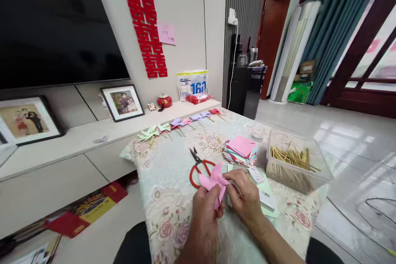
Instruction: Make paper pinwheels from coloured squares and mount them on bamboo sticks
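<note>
Left hand: the left hand (206, 204), lower centre of the frame, grips a pink folded-paper pinwheel (215, 179) from below, thumb on its face, seemingly to steady the centre.
Right hand: the right hand (246, 194), just beside it, pinches the pinwheel's right-hand side between thumb and fingers, perhaps to keep that blade shaped.
Pinwheel: between both hands, raised in front of the red-handled scissors with dark metal blades (198, 159), which lie splayed and probably within easy reach.
Paper: a loose stack of square coloured sheets, pink on top (243, 145), right of centre.
Sticks: thin tan sticks (292, 157) in a clear plastic box (292, 178), right of the frame, presumably boxed to stop them rolling.
Row: pale green, lilac, pink and red pinwheels on sticks (177, 122) along the table's far edge, likely laid there out of the way.
Surface: a pale floral tablecloth (170, 210).
Room: a long white cabinet (49, 161) at left, a black television (55, 29) upper left, glossy pale floor tiles (309, 119) at right.
</note>
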Tool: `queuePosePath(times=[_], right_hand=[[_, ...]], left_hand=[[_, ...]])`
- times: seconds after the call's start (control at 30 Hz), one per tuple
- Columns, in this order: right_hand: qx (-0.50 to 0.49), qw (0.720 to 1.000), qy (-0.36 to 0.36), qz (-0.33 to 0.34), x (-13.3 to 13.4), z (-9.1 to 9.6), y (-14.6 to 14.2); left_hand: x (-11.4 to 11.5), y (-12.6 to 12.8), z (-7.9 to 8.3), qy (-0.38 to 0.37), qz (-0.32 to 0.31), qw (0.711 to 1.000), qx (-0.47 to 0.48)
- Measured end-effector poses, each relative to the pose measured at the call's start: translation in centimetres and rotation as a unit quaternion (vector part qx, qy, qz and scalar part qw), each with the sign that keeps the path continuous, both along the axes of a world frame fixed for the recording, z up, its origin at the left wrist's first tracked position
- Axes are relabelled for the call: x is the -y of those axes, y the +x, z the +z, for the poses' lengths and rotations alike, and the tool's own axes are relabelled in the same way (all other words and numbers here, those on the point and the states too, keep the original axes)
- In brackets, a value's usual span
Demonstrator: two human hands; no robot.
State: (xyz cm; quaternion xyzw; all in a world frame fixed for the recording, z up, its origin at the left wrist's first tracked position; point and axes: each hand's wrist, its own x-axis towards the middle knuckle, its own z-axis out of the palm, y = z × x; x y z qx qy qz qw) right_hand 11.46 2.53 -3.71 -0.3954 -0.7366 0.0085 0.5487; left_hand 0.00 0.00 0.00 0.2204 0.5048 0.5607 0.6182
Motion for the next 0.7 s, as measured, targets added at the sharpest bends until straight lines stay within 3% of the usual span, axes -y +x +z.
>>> queuePosePath(times=[0.3,0.53,0.63,0.7], right_hand=[[0.012,1.000,0.004,0.012,-0.3,-0.1,0.1],[0.023,0.999,0.003,0.025,-0.3,-0.4,0.0],[-0.012,0.999,-0.018,0.041,0.0,0.0,0.0],[-0.062,0.994,-0.069,0.060,0.2,0.5,0.1]], left_hand=[[-0.8,-0.4,-1.2,-0.031,0.008,0.999,0.003],[-1.2,-0.8,-1.5,-0.006,0.025,1.000,-0.002],[-1.4,-1.3,-1.6,0.013,0.038,0.999,-0.031],[-1.4,-1.5,-1.6,0.024,0.048,0.995,-0.083]])
